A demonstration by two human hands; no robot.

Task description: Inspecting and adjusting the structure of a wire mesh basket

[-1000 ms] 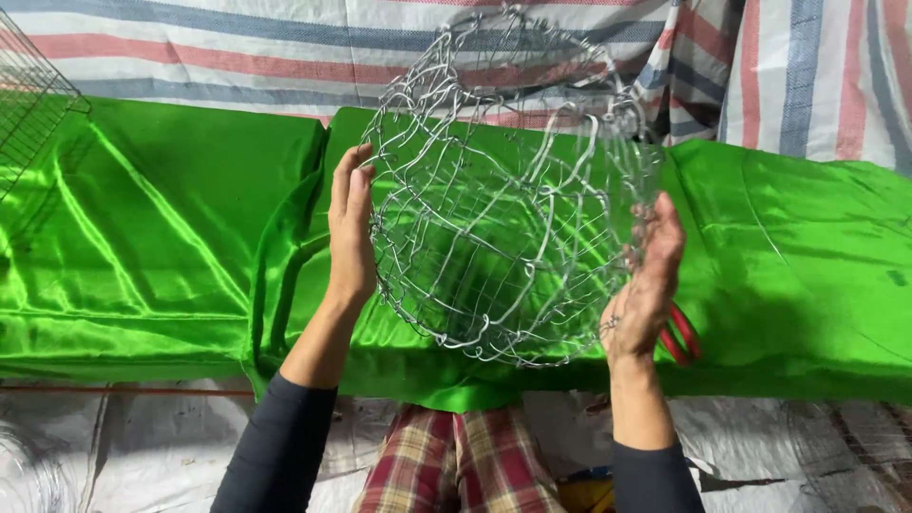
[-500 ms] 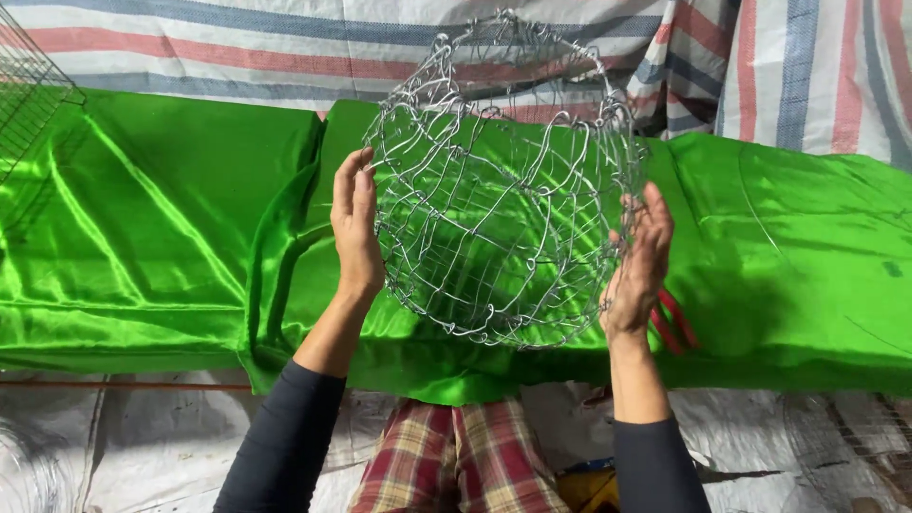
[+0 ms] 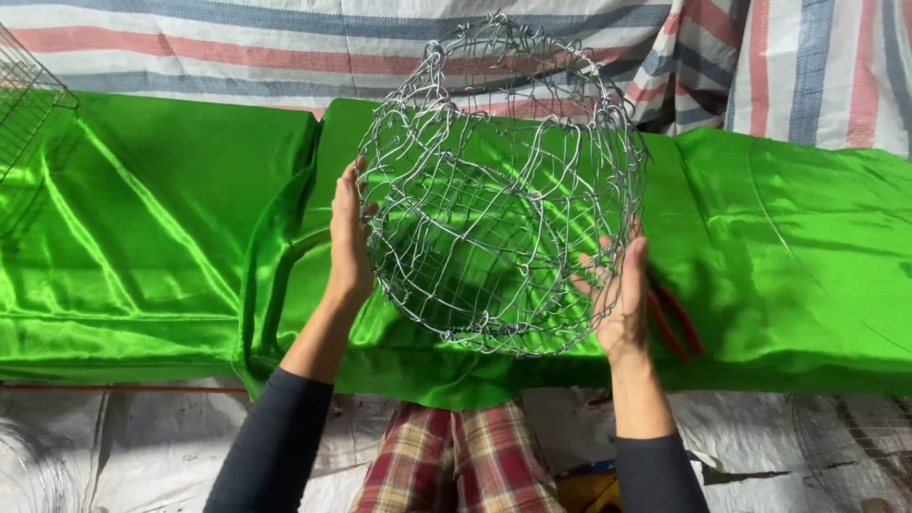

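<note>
A round basket woven of silver wire [image 3: 499, 180] is held up in front of me, above a shiny green cloth [image 3: 161, 228]. My left hand [image 3: 350, 237] presses flat against the basket's left side, fingers pointing up. On the lower right side my right hand [image 3: 619, 294] cups it, with fingers hooked into the mesh. The basket's open mouth faces me and its rim is tilted.
Red-handled pliers [image 3: 676, 323] lie on the green cloth just right of my right hand. A wire rack [image 3: 27, 104] stands at the far left. A striped tarp [image 3: 285, 47] hangs behind. Plaid trousers [image 3: 456, 456] show below, and a flat wire mesh piece [image 3: 850, 446] lies at the lower right.
Both hands have turned the basket a little and lifted it slightly. The right hand has slid up along the basket's right side.
</note>
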